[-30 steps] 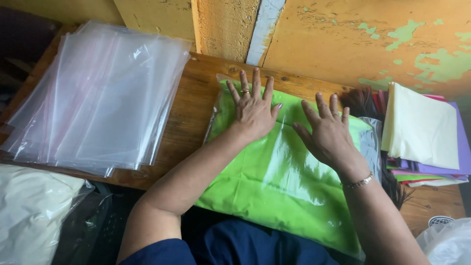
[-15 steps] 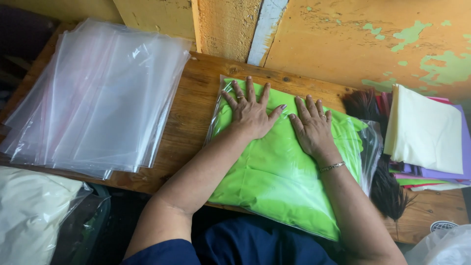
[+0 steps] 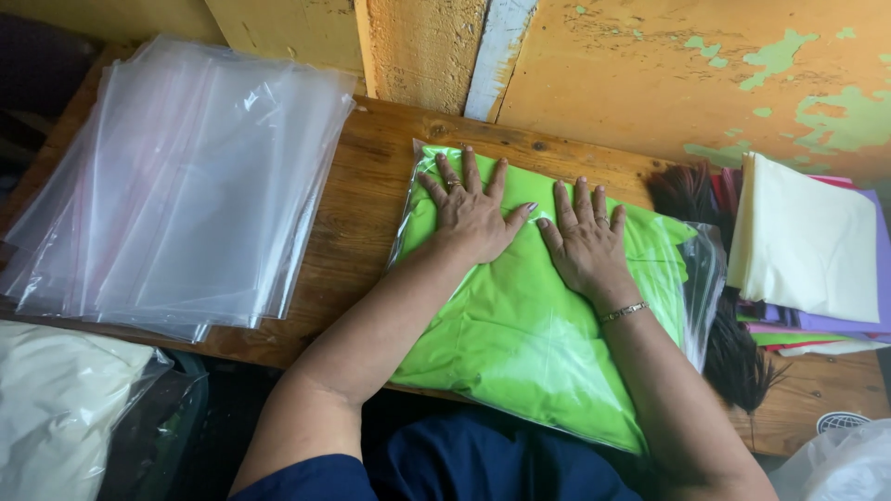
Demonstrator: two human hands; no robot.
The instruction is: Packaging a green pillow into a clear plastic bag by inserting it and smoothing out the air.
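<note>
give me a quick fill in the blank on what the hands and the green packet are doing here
Both hands, left hand and right hand, press flat on a bagged ____ cloth.
The stack of clear plastic bags lies to the person's ____.
The cream cloth tops a pile on the person's ____.
Missing words: green; left; right

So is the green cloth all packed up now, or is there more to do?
Done: the folded green cloth sits inside its clear bag. In hand: the left hand and right hand lie flat on it. Left: more folded cloths lie unbagged at the right, and the stack of empty bags waits.
</note>
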